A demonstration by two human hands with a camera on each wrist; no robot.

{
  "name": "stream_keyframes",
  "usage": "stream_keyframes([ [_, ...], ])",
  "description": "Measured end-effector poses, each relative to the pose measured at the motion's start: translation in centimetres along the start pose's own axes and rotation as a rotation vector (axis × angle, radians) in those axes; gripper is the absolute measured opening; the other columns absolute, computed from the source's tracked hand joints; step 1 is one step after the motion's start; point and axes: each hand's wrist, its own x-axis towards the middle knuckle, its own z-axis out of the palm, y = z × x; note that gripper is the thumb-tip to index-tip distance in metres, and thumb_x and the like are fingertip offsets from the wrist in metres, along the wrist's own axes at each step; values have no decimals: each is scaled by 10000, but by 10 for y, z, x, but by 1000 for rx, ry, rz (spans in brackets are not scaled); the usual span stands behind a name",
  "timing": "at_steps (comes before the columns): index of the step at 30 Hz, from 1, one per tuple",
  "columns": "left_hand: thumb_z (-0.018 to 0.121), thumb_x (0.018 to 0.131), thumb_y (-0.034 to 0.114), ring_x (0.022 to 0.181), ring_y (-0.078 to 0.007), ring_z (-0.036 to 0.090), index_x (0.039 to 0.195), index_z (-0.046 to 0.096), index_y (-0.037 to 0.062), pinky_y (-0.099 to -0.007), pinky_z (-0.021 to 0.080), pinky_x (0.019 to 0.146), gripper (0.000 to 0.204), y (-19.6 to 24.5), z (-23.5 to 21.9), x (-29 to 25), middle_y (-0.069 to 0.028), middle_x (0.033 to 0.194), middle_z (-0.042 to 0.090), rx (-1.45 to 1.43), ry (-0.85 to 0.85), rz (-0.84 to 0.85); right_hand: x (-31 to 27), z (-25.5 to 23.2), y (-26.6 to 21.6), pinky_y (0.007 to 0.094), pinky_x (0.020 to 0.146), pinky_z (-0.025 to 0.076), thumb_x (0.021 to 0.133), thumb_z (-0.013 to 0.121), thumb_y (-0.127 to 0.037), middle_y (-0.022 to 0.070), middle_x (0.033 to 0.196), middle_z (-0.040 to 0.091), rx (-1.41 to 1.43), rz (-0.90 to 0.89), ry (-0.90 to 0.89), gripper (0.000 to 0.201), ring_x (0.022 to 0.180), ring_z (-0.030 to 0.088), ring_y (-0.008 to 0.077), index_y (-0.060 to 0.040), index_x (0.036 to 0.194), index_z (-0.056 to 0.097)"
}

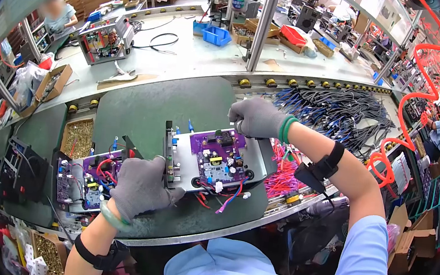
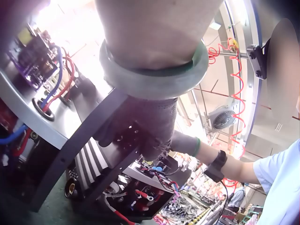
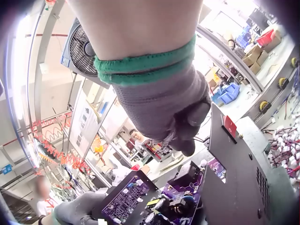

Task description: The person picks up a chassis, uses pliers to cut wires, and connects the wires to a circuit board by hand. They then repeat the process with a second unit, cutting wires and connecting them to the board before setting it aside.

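A metal chassis (image 1: 180, 167) with a purple circuit board (image 1: 217, 156) sits on the dark green work surface in the head view. My gloved left hand (image 1: 145, 183) grips its left end panel, thumb near the lower corner; the other fingers are mostly hidden. In the right wrist view that hand (image 3: 82, 208) is beside the panel's circuit board (image 3: 126, 199). My gloved right hand (image 1: 258, 119) is over the far right edge, fingers curled; I cannot tell whether they hold anything. A dark vented panel (image 3: 241, 171) stands close to its fingertips.
A second chassis (image 1: 79, 186) with a purple board lies left, partly behind my left hand. Bundled dark cables (image 1: 338, 116) and pink-red wires (image 1: 284, 175) lie to the right. A box of small brass-coloured parts (image 1: 78, 139) stands left; a coiled red hose (image 1: 408, 105) hangs right.
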Motion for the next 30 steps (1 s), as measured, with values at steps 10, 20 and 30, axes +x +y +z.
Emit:
stream_keyframes([
  [10,846,663,480,612,-363,687,776,630,34,-437,539,583,508,-1,1,1,-140,623,646,-11,-19,-13,21,14,-11,448,708,583,771,711,-143,146,852,744,-649,-229,-156,134,842,737,336,-111,873,791],
  [20,796,702,492,595,-319,695,810,642,41,-421,560,618,488,1,2,1,-99,606,650,-12,-45,10,71,10,-56,430,742,586,730,801,-171,109,938,769,-977,-361,-595,208,881,749,300,-80,917,806],
  [30,814,673,390,614,-339,688,827,662,37,-418,550,607,414,3,5,1,-122,632,668,-65,48,21,85,16,-60,432,785,586,726,833,-185,122,996,769,-1063,-405,-645,302,938,739,300,-50,994,803],
])
